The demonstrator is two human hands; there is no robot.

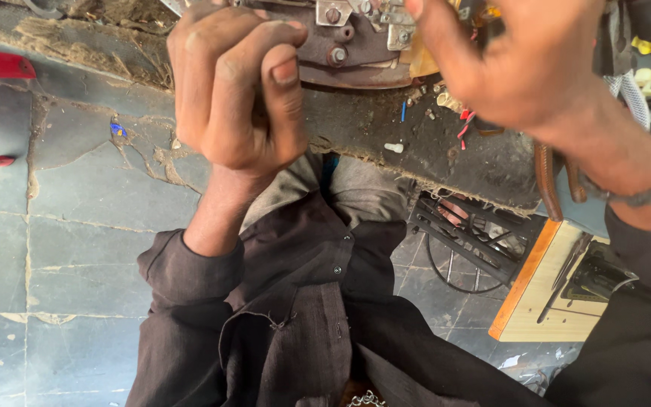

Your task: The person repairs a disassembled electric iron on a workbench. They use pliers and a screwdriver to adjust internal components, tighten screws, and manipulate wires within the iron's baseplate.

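**Asha:** Rusty metal machine body [356,53] is sitting at the far edge of the dark, gritty bench [431,151], bolts and a pale bracket [333,11] facing up, probably so the fittings are reachable. Both hands are hovering right at it.

**Ben:** What is the left hand [239,87] doing?

**Asha:** It is curling into a loose fist, thumb pressing across the fingers; whether anything is inside, I cannot tell.

**Ben:** And the right hand [525,64]?

**Asha:** It is reaching over the machine's right side, fingers bending down out of sight, so its grip is hidden. Small red and blue wire scraps [463,124] are lying nearby on the bench
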